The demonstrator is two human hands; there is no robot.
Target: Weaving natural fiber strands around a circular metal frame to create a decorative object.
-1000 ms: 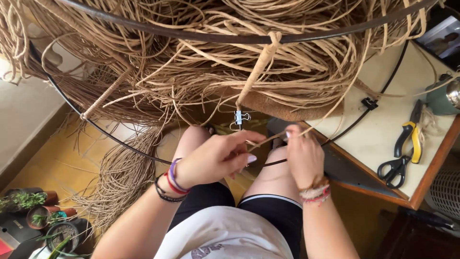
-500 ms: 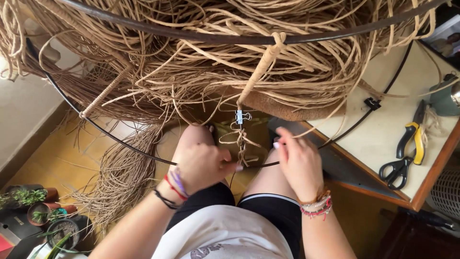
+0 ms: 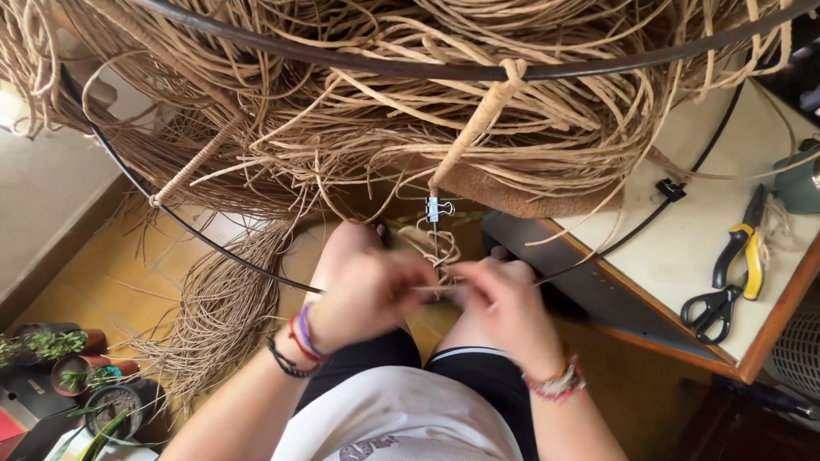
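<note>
Tan cord strand (image 3: 440, 286) pinched between left hand (image 3: 367, 294) and right hand (image 3: 504, 303), both blurred; binder clip (image 3: 434, 209) fixed just above on wrapped spoke (image 3: 478, 128); scissors (image 3: 713, 307) laid on desk (image 3: 683, 248).

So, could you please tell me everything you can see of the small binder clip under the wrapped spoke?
The binder clip is small, with a dark body and shiny wire handles that look like metal. It hangs at the lower end of the cord-wrapped spoke, clamped shut there. Tan cord runs down from it to both hands, left hand and right hand, just below. Neither hand touches it.
</note>
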